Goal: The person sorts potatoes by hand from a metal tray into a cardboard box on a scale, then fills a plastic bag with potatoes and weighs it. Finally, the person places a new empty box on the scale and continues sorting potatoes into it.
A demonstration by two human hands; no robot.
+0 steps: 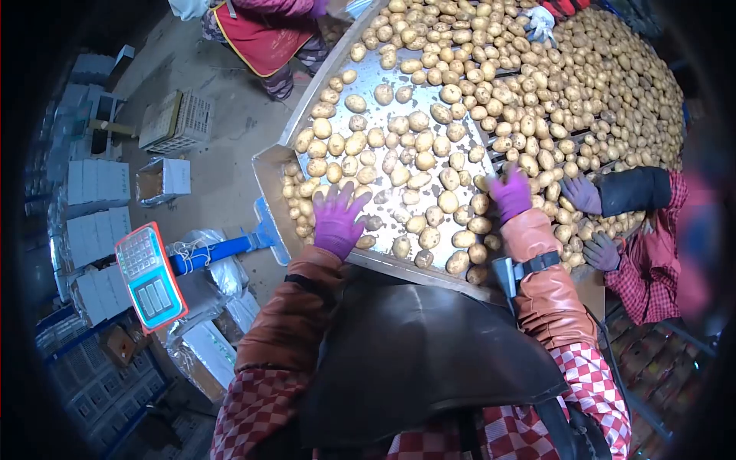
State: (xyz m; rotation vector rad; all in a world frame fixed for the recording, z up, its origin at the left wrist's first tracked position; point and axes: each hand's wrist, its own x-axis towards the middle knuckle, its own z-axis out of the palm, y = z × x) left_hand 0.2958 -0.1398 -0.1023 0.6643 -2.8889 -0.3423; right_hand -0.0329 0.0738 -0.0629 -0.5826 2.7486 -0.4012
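Note:
My left hand (338, 221), in a purple glove, lies with fingers spread at the near left part of a metal sorting table (376, 83). Its fingertips reach the potatoes (349, 165) there, and a darker potato (372, 223) sits beside the little finger. On the right, my right hand (511, 195), also purple-gloved, has its fingers apart at the border between the metal sheet and the denser heap of potatoes (548, 107). A potato (480, 203) lies just left of that hand. Neither palm shows, and no potato is seen gripped in either hand.
A co-worker's gloved hands (592, 222) rest among potatoes at the right; another person's white glove (540, 25) is at the far side. A person in a red apron (259, 34) stands far left. A digital scale display (151, 277) on a blue post, crates (178, 121) and boxes (98, 182) are left.

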